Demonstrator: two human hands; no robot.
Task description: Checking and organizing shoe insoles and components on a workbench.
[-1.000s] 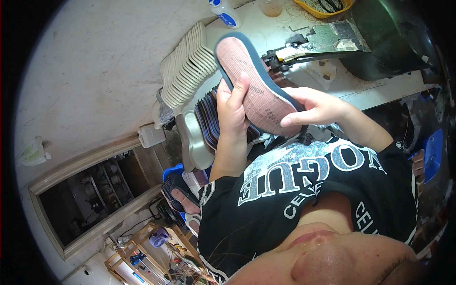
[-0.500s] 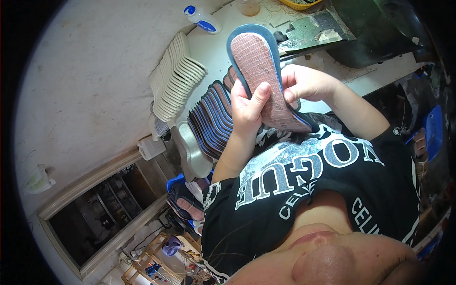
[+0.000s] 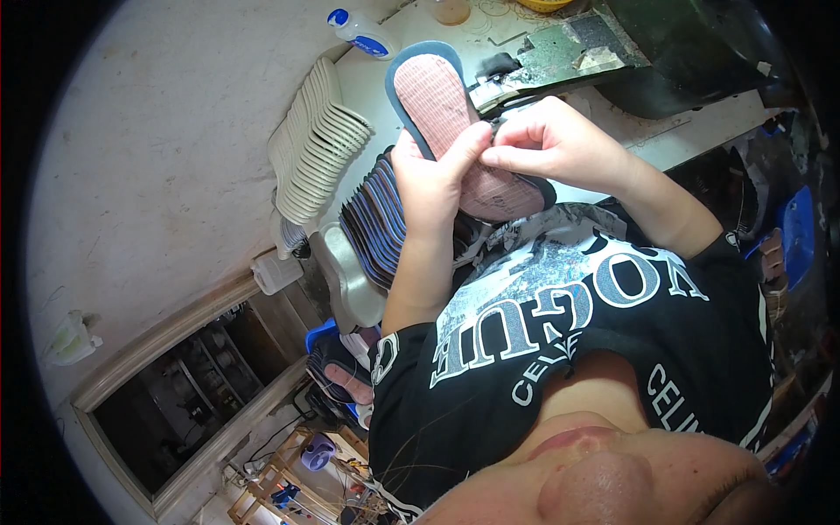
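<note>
A slipper sole point(image 3: 437, 96), with a pinkish, line-patterned face and a dark blue-green rim, is tilted up in front of my chest. My left hand point(image 3: 430, 175) grips its middle, thumb across the patterned face and fingers behind. At the sole's right edge, my right hand point(image 3: 560, 144) has thumb and fingertips pinched together. A small dark bit shows by those fingertips; I cannot make out what it is. Behind my left forearm stands a row of similar dark and blue-edged soles point(image 3: 374, 219), partly hidden.
A tall stack of cream-coloured sole shapes point(image 3: 319, 149) leans along the wall side of the white table point(image 3: 411, 26). A white bottle with a blue cap point(image 3: 363, 35) stands behind it. Farther right lie a green, worn plate point(image 3: 569, 57) and a yellow basket point(image 3: 544, 4). A blue bin point(image 3: 798, 241) is at far right.
Both hands and the sole have shifted left, and the sole leans more to the left. My right hand's fingertips have come together at its edge, nearer my left thumb.
</note>
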